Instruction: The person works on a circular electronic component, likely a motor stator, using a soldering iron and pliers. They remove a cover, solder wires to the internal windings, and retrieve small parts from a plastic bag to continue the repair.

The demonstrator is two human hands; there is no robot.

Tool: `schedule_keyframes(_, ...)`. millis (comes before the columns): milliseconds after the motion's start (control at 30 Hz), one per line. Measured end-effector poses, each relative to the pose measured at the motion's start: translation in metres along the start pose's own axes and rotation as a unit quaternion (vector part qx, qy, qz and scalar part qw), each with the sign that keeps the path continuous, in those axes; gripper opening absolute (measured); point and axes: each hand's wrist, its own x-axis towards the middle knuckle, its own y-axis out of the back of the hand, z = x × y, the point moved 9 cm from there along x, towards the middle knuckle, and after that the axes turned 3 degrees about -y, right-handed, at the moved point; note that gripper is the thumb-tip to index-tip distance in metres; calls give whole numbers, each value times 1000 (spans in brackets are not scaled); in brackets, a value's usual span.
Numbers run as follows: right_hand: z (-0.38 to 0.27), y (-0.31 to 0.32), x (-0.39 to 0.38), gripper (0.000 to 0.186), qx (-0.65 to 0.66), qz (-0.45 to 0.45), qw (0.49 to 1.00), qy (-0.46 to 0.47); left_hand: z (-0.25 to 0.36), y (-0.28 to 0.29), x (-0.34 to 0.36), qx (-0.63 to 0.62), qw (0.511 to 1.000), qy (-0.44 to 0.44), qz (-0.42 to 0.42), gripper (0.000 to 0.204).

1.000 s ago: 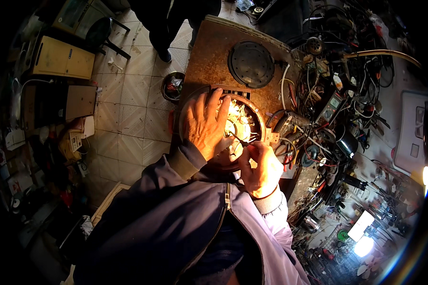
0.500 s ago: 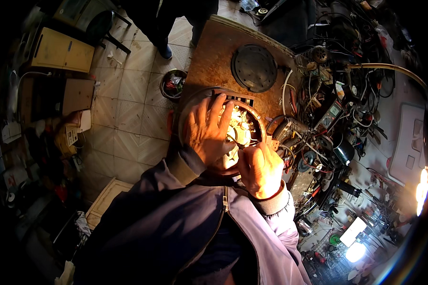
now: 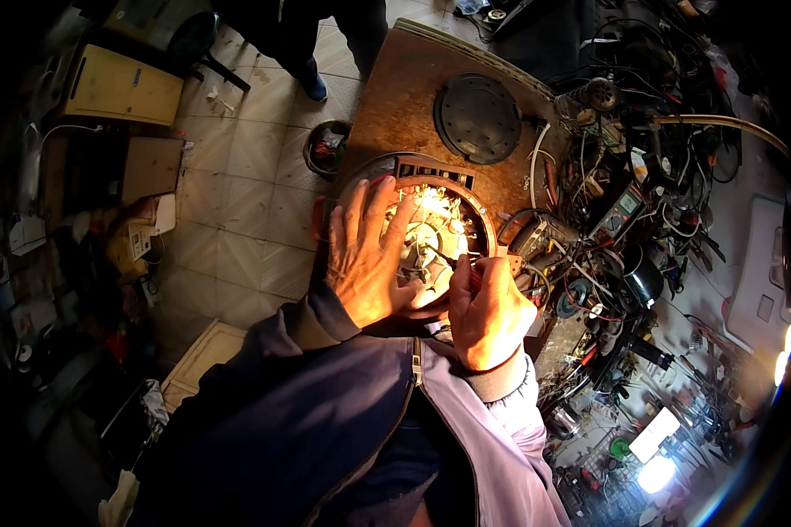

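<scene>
A round appliance housing (image 3: 479, 204) with a brown rim sits open in front of me on the table, its wires and metal parts brightly lit. My left hand (image 3: 367, 255) lies along its left side, fingers stretched out over the rim and the inner edge. At the lower right of the housing, my right hand (image 3: 494, 312) is closed around a slim tool with a red handle (image 3: 476, 279). The tool's dark front end reaches in among the inner parts; its tip cannot be made out clearly. A round dark cover (image 3: 477, 119) with small holes lies farther back.
Tangled cables, tools and a multimeter (image 3: 625, 206) crowd the right side. A bin (image 3: 327, 147) stands on the tiled floor to the left of the brown table (image 3: 404, 105). Another person's legs (image 3: 312, 53) show beyond it. A bright lamp (image 3: 656, 472) glows at lower right.
My left hand has drawn back to the left and down, uncovering more of the inside. My right hand has shifted slightly and its red-handled tool shows more. The view has moved a little.
</scene>
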Motion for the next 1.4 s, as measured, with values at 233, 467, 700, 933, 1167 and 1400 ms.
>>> schedule_keyframes(233, -3, -1, -8, 21, -7, -6, 1000, -24, 0, -7, 3, 59, 998, 27, 13, 109)
schedule_keyframes(467, -4, 0, -3, 22, -7, -10, 1000, -27, 2, -11, 11, 99, 994, 46, 0, 105)
schedule_keyframes(700, 2, 1, 0, 22, 43, -14, 998, -33, -2, -19, 20, 135, 987, 82, -13, 105)
schedule_keyframes(933, -3, -2, 1, 20, 41, -14, 999, 16, -3, -21, 23, 87, 993, 83, 15, 111)
schedule_keyframes(1167, -17, -3, 7, 21, 67, -76, 983, 153, -2, -20, 22, 137, 989, 56, 31, 98)
schedule_keyframes(1400, -25, -8, 7, 21, 59, -138, 947, 283, 1, -19, 23, 121, 990, 58, 34, 105)
